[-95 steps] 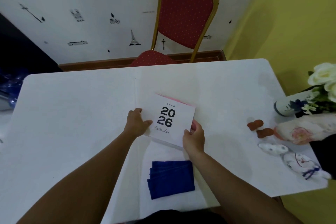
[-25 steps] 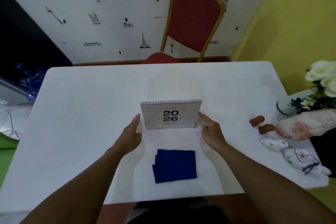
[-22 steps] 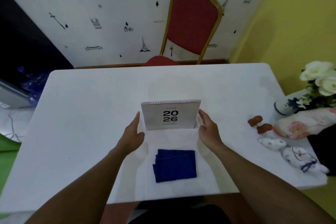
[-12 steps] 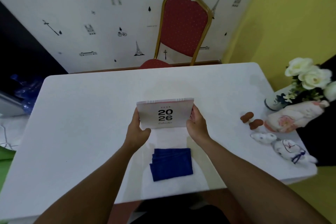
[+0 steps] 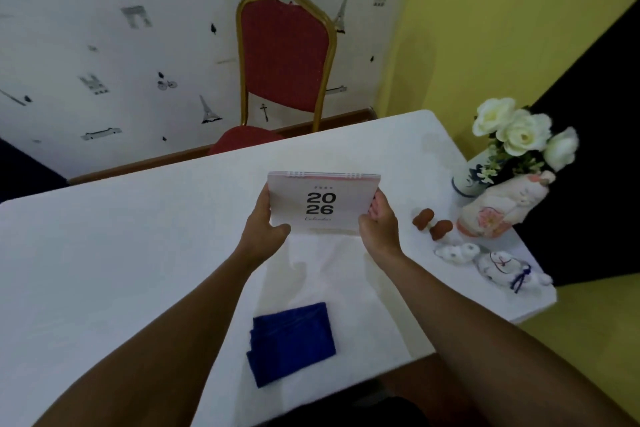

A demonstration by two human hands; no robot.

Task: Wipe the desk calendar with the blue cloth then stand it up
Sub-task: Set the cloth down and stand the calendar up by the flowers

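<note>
The white desk calendar, printed "2026" with a spiral binding along its top, stands upright near the middle of the white table. My left hand grips its left edge with the thumb on the front. On the other side, my right hand holds the right edge. I cannot tell whether its bottom edge touches the table. The folded blue cloth lies flat near the table's front edge, between my forearms and untouched.
A red chair with a gold frame stands behind the table. At the right edge stand a vase of white flowers, a pink-and-white ceramic figure, two small brown pieces and white-and-blue figurines.
A second ago both hands were open beside the standing calendar. They have since closed on its left and right edges. The camera view has tilted and shifted.
</note>
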